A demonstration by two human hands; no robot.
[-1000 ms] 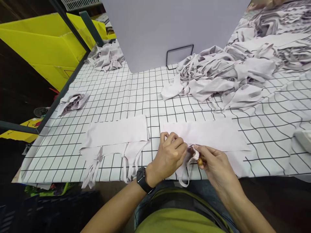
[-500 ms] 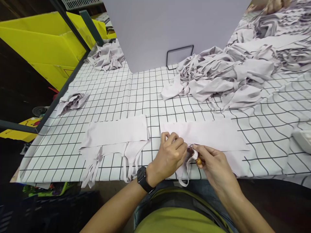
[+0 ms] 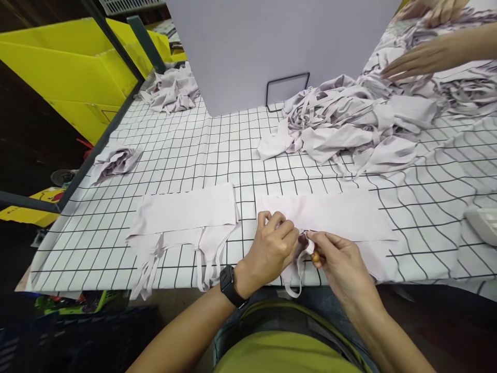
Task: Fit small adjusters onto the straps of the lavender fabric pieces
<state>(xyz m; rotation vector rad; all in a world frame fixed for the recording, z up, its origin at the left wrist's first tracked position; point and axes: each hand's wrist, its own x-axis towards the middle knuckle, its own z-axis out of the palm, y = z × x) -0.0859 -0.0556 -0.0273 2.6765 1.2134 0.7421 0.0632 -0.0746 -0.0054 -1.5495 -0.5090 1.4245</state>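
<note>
A pale pink strappy garment (image 3: pixel 334 215) lies flat before me at the table's front edge. My left hand (image 3: pixel 275 246), with a black watch on its wrist, is closed in a pinch on the garment's lower edge near a strap (image 3: pixel 294 292). Just right of it, my right hand (image 3: pixel 337 259) grips a small tool with a rounded amber-brown handle end (image 3: pixel 316 256); its working tip is hidden at the fabric. Something white wraps around near that handle. To the left lies a second, similar garment (image 3: pixel 186 211), its straps hanging toward the edge.
Pink garments are heaped (image 3: pixel 349 122) at the back right, where another person's hand (image 3: pixel 423 59) rests. A grey panel (image 3: pixel 279 46) stands behind. Smaller bundles (image 3: pixel 116 163) lie left on the checked cloth (image 3: pixel 186 150). Yellow boxes (image 3: pixel 77 67) stand beyond the left edge.
Another person's arm has come in from the right, its hand over the heaped garments. My own hands stay almost where they were, still at the same spot on the garment.
</note>
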